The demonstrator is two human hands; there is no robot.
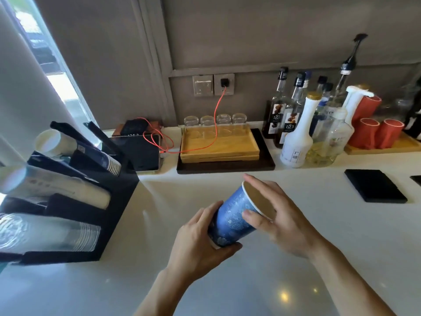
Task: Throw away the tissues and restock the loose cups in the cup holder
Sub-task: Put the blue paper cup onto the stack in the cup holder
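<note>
We're holding the blue cup (pixel 234 215) mid-frame over the desk (pixel 341 236), left hand (pixel 200 238) curling round its base, right hand (pixel 273 213) pinching the rim. Light, crushable paper, so we're probably gripping gently.
</note>
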